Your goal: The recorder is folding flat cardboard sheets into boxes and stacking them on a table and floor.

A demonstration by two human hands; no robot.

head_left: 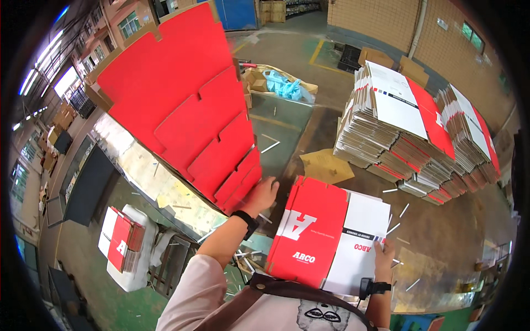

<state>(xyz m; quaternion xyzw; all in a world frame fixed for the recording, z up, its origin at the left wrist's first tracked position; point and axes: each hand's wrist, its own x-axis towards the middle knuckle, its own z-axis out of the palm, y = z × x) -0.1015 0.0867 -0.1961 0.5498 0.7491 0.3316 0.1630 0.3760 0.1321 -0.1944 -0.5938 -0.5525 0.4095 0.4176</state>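
Carton blank of flat red-and-white printed cardboard (309, 243), lying between my hands and close against my body; whether single or several deep, I cannot tell. Right hand (383, 259): at the blank's right edge, a digit over its white face; whether clamped, I cannot tell, the underside being hidden. Left hand (264, 196): fingers bent against the lower right edge of a tall, stepped fan of plain red cardboard panels (176, 110); whether they grip or merely rest, I cannot tell. Beyond my right hand: one high, layered stack of red-and-white cardboard flats (395, 107), a second layered stack of the same flats (469, 124) just behind it. Far left of my left hand: a small red-and-white cardboard pile (122, 243) on a white-wrapped support (138, 277). Near my right hand: thin white strips (404, 210), scattered. Status, by my judgement: the stacks beyond my right hand look finished; the blank between my hands is in progress; the red fan by my left hand seems outstanding.
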